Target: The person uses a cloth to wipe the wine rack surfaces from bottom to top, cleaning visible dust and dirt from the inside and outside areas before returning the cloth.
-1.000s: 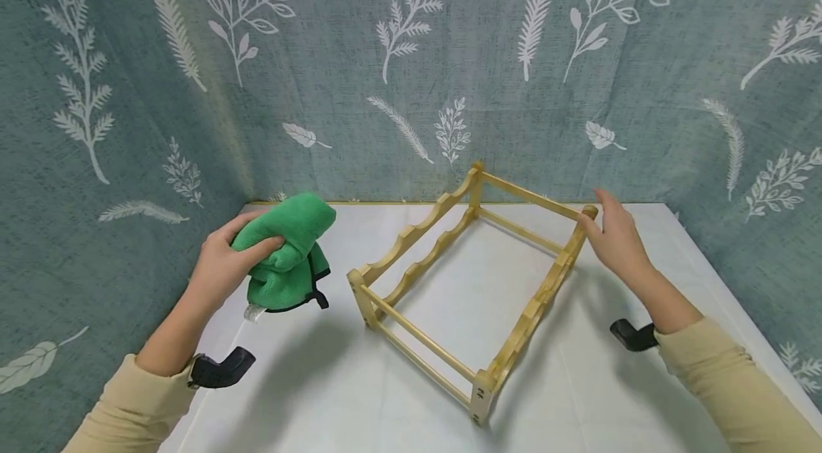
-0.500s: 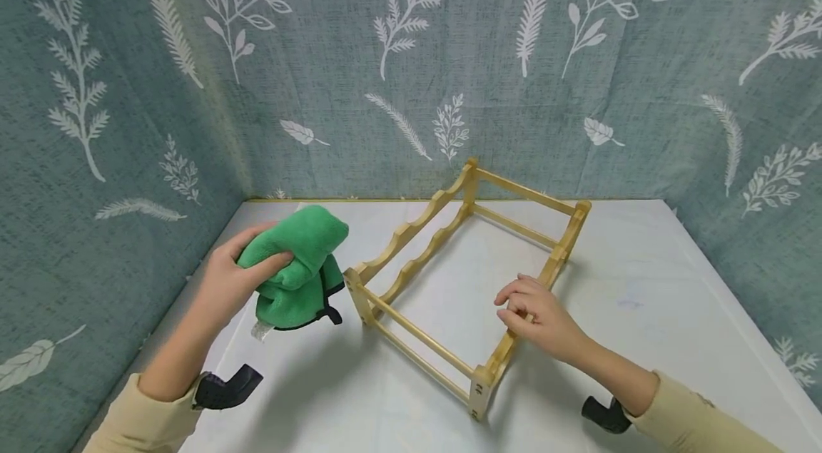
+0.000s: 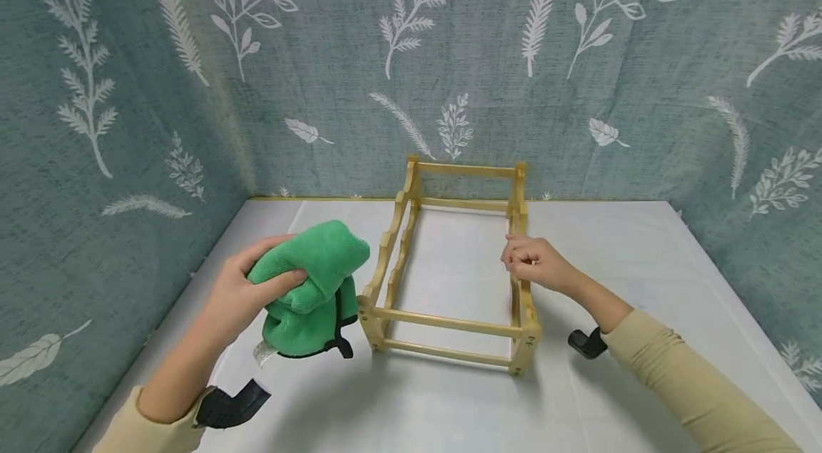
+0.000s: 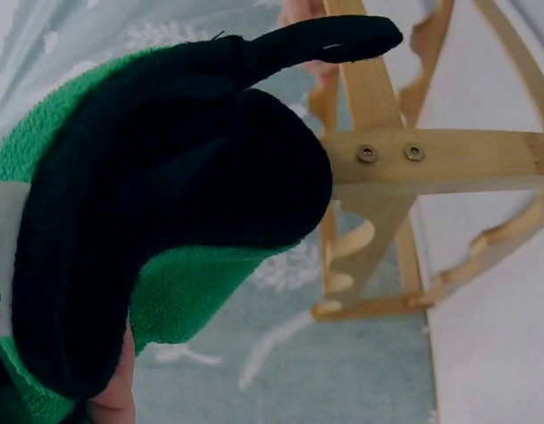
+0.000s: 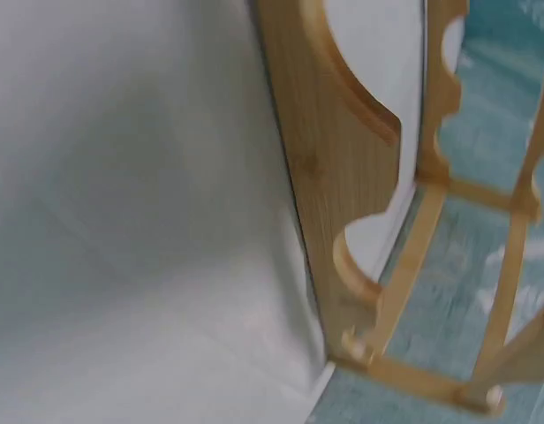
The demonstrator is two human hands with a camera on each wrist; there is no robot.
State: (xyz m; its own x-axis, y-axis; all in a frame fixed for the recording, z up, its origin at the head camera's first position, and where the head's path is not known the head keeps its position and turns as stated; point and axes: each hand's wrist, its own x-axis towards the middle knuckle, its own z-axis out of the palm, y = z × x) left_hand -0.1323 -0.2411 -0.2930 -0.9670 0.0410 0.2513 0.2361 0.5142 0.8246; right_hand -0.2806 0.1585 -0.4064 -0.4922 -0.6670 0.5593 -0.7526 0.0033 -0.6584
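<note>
My left hand (image 3: pixel 240 296) grips a bunched green towel (image 3: pixel 317 264) with black edging, a black hanging loop and a white label. It is held above the table, left of a pale wooden wine rack (image 3: pixel 443 321) with scalloped side rails. In the left wrist view the towel's black edging (image 4: pixel 192 168) covers much of the frame, with the rack's end post (image 4: pixel 449 159) behind it. My right hand (image 3: pixel 539 262) is on the rack's right side rail, fingers curled over it. The right wrist view shows that scalloped rail (image 5: pixel 329 168) but not the hand.
The rack stands on a white-covered table (image 3: pixel 616 253). Behind and beside it hangs a blue-green curtain (image 3: pixel 347 53) with white leaf prints, close to the rack's far end. Both wrists wear a black camera mount (image 3: pixel 232 403).
The rack has swung round, its far end moving left and its near right corner moving right, so it lies straighter. My right hand went from the far corner to the rail. The towel moved slightly right.
</note>
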